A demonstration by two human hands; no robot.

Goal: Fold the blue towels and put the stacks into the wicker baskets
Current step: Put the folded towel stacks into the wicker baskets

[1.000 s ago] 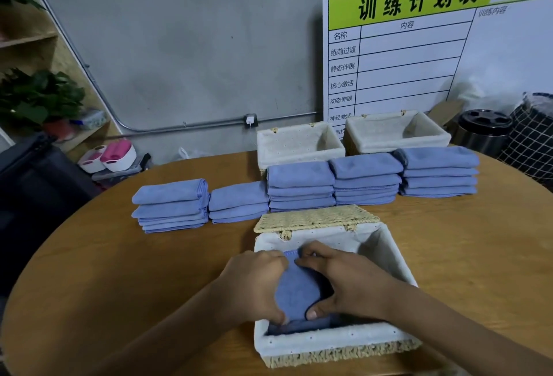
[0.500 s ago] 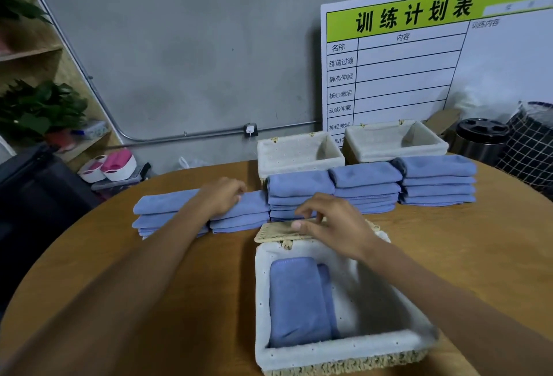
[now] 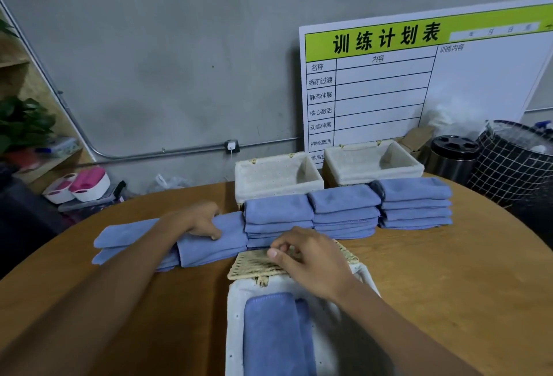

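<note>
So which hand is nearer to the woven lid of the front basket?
Right. The right hand lies over the woven lid, fingertips on or just above it. The left hand is off to its left, gripping a stack of blue towels.

Three wicker baskets (image 3: 278, 176) sit on the desk (image 3: 449, 271). Five stacks of blue towels (image 3: 344, 211) stand in a row. Two hands (image 3: 311, 259) show.

We see a round wooden desk (image 3: 434, 280) carrying a lined wicker basket (image 3: 236, 330) at its near edge. Beyond that basket lie five stacks of folded blue towels (image 3: 344, 211). Behind them stand two more baskets (image 3: 278, 176).
</note>
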